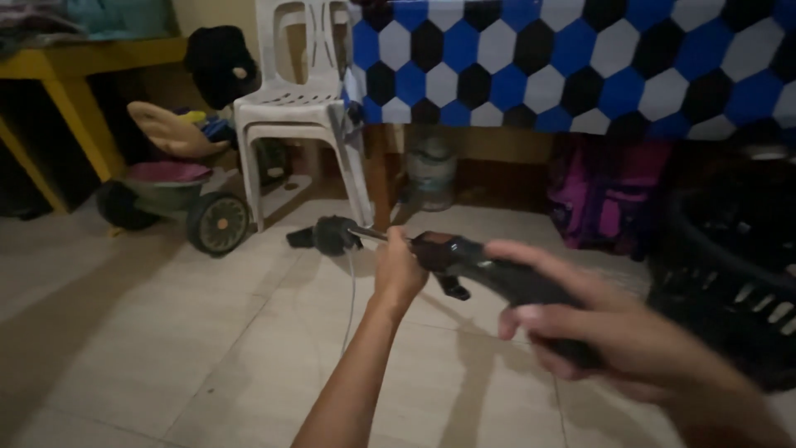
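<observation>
From my remote seat, the view runs from a yellow surface [91, 60] at far left, past a child's tricycle [178, 195] parked on the tiled floor [166, 332], to a stack of white plastic chairs [303, 108] against the wall. Right of the chairs hangs a cloth [580, 58] patterned in blue, black and white hexagons, with a clear plastic jug [431, 174] on the floor beneath it. At centre I see the left hand [400, 270], its fingers clenched around the thin metal shaft of a black handheld power tool [489, 274], just behind the dark bulbous attachment [332, 235] at the shaft's tip. The tool is held level in the air above the floor, between both hands, and a thin cord [350, 299] hangs from near its front end. Further right, the right hand [613, 332] grasps the tool's rear handle, fingers wrapped over the top; it is blurred and close to the lens. Behind it stands a pink and purple bag [605, 199], and at far right a black plastic laundry basket [730, 282].
</observation>
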